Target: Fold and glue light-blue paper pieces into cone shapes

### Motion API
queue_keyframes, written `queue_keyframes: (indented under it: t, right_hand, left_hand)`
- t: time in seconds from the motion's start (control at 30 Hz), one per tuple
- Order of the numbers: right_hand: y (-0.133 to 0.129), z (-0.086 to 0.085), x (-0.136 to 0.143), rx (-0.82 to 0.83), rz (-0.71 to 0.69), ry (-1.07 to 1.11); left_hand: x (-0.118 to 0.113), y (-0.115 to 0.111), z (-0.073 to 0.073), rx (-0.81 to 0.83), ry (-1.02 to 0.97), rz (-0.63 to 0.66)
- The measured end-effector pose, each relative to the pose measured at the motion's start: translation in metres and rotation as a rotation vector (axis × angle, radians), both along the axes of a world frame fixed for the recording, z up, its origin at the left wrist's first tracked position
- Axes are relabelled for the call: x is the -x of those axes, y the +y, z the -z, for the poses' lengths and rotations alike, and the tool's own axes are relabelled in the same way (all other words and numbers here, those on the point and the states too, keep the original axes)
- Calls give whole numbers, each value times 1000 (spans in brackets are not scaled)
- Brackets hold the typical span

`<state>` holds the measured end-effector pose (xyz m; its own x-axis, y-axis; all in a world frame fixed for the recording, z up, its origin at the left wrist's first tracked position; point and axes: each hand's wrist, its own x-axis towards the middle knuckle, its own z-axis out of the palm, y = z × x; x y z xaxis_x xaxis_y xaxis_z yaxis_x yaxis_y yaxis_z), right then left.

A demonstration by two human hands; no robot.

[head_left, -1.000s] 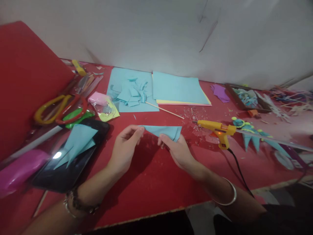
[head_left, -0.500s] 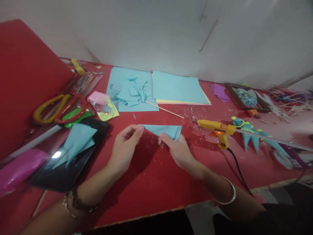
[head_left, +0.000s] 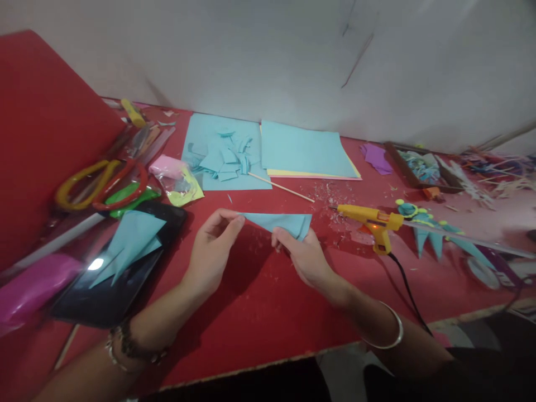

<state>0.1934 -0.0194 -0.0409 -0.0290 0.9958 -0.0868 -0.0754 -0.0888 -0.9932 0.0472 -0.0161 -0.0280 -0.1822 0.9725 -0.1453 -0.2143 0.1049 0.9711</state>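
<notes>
"Near the front edge of the red bench (head_left: 268, 335), what have those hands got?"

"One pale-blue piece of folded paper (head_left: 280, 221), held above the bench top, long and tapering. The left hand (head_left: 209, 254) has its thumb and finger closed narrow at the pointed end. The right hand (head_left: 312, 259) grips the wide end, thumb in front."

"So it's already folded?"

"Looks that way. Layers overlap at the wide end, so it has its taper. I see nothing fastening it; I'd judge the grip keeps those layers together. Whether it's glued inside, I can't tell."

"And around it?"

"Just beyond, a thin pale wooden stick (head_left: 288, 191) slants from a heap of cut blue scraps (head_left: 226, 161). Towards the back edge, a stack of blue sheets (head_left: 305, 146) lies over yellow and pink ones. Off to the right is a yellow glue gun (head_left: 358, 213) with a small orange light showing."

"Any more like it?"

"By the left side, similar folded blue pieces (head_left: 136, 229) rest on a flat black glossy device (head_left: 98, 304)."
</notes>
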Motion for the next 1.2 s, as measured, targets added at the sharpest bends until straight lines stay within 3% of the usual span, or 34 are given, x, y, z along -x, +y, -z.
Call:
queue_keyframes:
  t: [0.67,0.8,1.0,1.2]
  right_hand:
    - [0,2,0,-4,-15,82]
    - [0,3,0,-11,49,117]
    - [-2,4,3,21,80,105]
    - [-6,2,6,95,13,88]
  left_hand:
    - [2,0,1,6,-153,51]
    - [2,1,1,27,-168,150]
    - [-5,-5,-1,-6,48,483]
    - [-7,-7,-5,-128,267,364]
